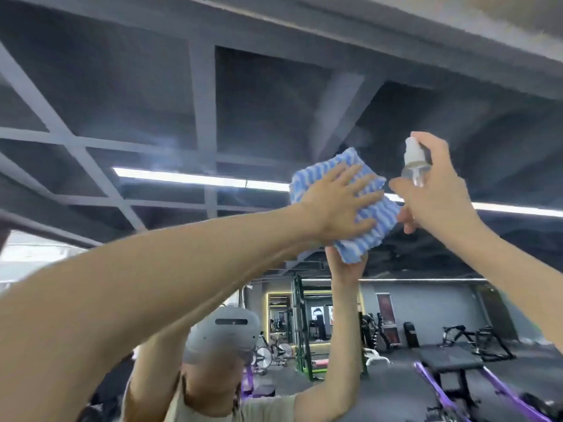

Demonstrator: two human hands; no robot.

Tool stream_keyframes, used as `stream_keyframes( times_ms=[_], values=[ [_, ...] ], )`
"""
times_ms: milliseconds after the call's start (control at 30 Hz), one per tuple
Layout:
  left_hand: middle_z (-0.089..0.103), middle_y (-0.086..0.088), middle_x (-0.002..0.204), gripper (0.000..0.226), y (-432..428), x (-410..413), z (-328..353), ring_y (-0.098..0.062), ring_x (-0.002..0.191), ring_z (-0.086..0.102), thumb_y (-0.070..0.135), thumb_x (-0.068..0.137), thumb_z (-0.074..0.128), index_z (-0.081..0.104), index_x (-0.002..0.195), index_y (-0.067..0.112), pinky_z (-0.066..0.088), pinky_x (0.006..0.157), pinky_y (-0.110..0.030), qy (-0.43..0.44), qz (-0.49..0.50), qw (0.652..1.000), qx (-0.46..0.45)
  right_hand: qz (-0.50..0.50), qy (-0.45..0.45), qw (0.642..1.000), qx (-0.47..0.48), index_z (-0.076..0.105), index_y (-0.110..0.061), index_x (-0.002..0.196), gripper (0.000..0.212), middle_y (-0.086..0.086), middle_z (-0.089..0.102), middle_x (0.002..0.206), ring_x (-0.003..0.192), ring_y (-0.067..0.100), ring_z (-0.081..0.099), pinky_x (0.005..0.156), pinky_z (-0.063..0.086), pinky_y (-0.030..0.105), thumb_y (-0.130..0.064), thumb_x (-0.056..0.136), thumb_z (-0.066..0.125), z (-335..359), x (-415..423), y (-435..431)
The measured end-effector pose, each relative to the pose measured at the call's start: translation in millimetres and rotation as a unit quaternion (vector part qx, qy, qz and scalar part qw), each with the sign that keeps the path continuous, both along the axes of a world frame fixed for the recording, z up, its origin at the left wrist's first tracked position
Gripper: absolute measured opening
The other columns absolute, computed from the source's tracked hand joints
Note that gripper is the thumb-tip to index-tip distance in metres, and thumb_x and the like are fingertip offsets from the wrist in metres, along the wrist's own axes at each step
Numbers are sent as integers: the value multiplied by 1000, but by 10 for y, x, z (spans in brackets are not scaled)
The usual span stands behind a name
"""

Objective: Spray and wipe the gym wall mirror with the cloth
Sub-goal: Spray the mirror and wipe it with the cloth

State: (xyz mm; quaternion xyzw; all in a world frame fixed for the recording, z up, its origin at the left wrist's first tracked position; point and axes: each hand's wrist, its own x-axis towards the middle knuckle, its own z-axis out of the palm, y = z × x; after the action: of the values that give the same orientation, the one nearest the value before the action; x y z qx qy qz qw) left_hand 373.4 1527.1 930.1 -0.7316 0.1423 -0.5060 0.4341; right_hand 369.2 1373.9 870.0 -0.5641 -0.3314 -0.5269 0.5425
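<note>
High on mirror (pixel 146 92), L hand (pixel 339 205) presses cloth (pixel 362 242).

no legible text, reflected wall posters (pixel 384 306) too blurred to read, spray bottle (pixel 415 166) unlabelled

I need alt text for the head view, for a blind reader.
The left hand presses a striped blue cloth flat on the mirror, high up, while the right hand grips a clear spray bottle beside it. The mirror reflects a gym bench.
</note>
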Motion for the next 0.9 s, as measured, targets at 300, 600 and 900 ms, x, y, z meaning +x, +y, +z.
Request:
stream_keyframes(
  times_ms=[300,600,900],
  values=[
    [17,-15,160,60,1887,-1193,495,-39,147,10,49,100,30,25,153,20,2,119,-50,-316,-15,879,-357,34,18,996,-77,32,-40,133,58,6,63,95,56,26,62,57,56,37,-12,90,58,-426,6,606],
    [48,-8,146,56,1174,-632,-1225,-36,136,40,51,90,34,52,138,29,25,114,-51,-74,-11,997,-24,104,44,991,-68,36,-41,133,58,7,65,85,54,25,61,54,53,34,-12,89,61,-1348,-222,840],
    [11,-13,161,62,2436,-1798,-1248,-37,148,6,51,99,25,18,154,24,3,120,-49,-295,12,861,-414,81,65,991,-90,30,-40,143,62,4,64,80,43,14,59,45,52,27,-16,94,59,-1993,-398,812]
  ],
)
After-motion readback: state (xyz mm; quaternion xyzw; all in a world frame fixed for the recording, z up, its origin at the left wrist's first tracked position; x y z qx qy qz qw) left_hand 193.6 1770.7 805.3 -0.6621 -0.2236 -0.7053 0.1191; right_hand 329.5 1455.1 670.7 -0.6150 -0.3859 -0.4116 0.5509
